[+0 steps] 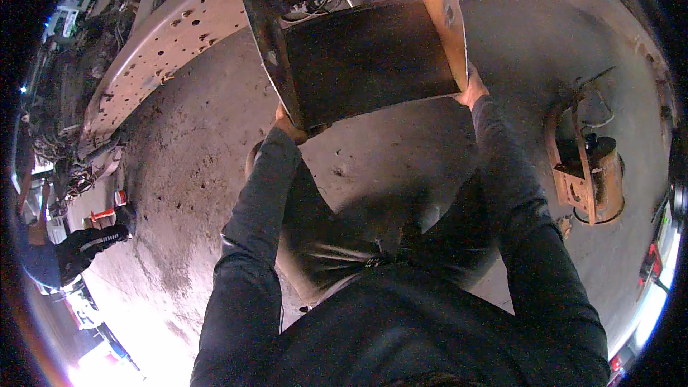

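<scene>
I hold a big dark metal box [365,57] with open sides in front of me, above the floor. Its right side panel [438,14] is brownish with a round mark, and its left panel [265,43] is nearly black. At the near left corner my left hand [289,126] grips the lower edge, most of its fingers hidden under the metal. My right hand [474,90] is closed on the near right corner, its fingertips also out of sight behind the panel. Beyond the box, wires [331,1] show through its open back.
A long steel beam [154,64] with many holes runs along the far left, beside dark machinery [72,93]. On the right floor [516,36] stands a rusty cylinder [608,175] with a metal bracket. Another person [54,254] is at the left edge, near a red object [102,215].
</scene>
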The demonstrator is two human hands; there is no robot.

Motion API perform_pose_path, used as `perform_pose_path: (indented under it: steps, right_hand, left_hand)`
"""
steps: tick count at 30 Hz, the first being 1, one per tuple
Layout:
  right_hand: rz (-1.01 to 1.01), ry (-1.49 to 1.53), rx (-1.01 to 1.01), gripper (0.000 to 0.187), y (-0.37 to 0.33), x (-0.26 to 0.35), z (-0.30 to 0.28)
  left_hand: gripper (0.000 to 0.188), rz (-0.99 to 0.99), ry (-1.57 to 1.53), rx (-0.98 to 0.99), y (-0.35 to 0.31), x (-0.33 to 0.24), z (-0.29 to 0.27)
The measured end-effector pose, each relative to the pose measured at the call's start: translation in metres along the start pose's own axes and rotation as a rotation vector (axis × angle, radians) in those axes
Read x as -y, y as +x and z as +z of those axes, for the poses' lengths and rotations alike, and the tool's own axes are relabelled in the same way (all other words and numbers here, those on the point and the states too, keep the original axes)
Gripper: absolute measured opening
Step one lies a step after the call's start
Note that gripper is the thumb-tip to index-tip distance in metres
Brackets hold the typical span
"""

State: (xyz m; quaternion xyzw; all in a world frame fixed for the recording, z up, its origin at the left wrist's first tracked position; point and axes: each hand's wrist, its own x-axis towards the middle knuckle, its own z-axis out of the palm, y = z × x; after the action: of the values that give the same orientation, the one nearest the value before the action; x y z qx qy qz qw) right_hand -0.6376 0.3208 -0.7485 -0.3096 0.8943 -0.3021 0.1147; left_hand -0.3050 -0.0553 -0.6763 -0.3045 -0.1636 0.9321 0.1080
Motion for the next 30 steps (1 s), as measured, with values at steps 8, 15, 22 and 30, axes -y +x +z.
perform_pose_path:
  steps: [8, 15, 22, 30]
  right_hand:
    - [-0.093, 0.171, -0.014, 0.116, 0.003, 0.014, 0.001]
    - [-0.037, 0.046, 0.069, 0.110, -0.001, 0.008, -0.004]
    - [0.019, 0.218, -0.023, 0.112, 0.008, -0.016, 0.015]
    - [-0.083, 0.076, 0.016, 0.120, -0.011, 0.020, -0.015]
  left_hand:
    - [0.063, 0.534, 0.646, -0.285, 0.007, 0.024, 0.014]
    - [0.063, 0.530, 0.486, -0.309, 0.004, 0.021, 0.009]
    - [0.064, 0.755, 1.074, -0.170, 0.002, 0.029, -0.004]
    - [0.061, 0.568, 0.615, -0.251, 0.007, 0.018, 0.003]
